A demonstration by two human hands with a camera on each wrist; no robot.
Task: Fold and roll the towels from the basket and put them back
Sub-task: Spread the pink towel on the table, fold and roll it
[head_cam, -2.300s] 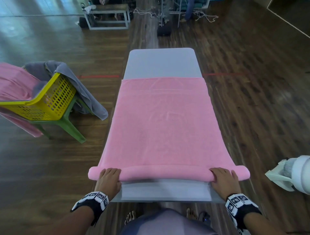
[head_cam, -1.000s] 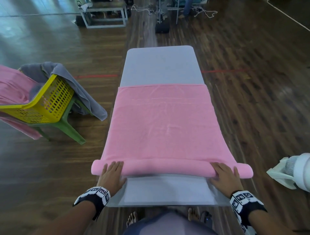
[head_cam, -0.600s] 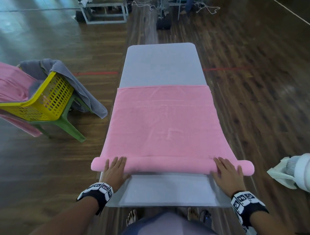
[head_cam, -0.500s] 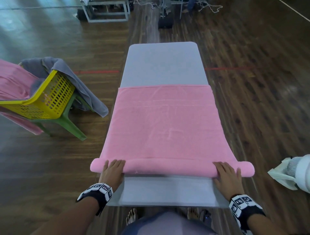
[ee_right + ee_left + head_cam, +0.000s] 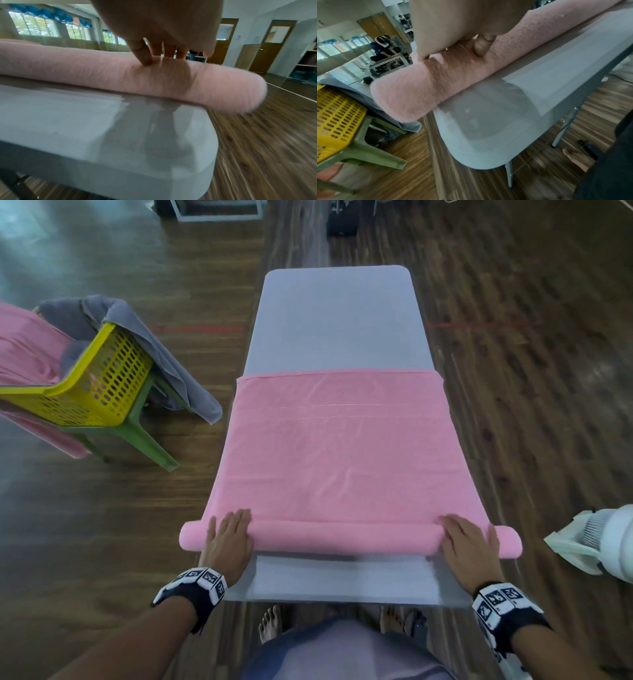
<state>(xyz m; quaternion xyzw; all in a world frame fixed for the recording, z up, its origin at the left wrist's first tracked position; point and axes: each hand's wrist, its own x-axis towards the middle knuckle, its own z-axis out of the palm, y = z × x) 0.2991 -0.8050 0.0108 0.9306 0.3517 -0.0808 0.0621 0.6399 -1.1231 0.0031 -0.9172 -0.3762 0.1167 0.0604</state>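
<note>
A pink towel point(image 5: 342, 446) lies flat along the grey table point(image 5: 339, 320), and its near end is wound into a roll point(image 5: 346, 537) point(image 5: 423, 86) point(image 5: 85, 70) whose ends overhang both table sides. My left hand point(image 5: 227, 537) point(image 5: 453, 27) lies flat on the roll's left part, fingers straight. My right hand point(image 5: 467, 542) point(image 5: 163, 33) presses flat on the right part, fingers straight on the roll's top. A yellow basket point(image 5: 85, 385) point(image 5: 332, 119) sits on a green plastic chair at the left.
A grey towel point(image 5: 164, 364) and another pink towel point(image 5: 27, 347) hang over the basket. The green chair point(image 5: 137, 436) stands on the wooden floor left of the table. A white fan point(image 5: 606, 542) is close to the table's right near corner. My bare feet point(image 5: 270, 623) are under the near edge.
The roll has moved away from me along the table and grown thicker, with less flat towel ahead of it. Both hands went from curled over the roll to lying flat on it.
</note>
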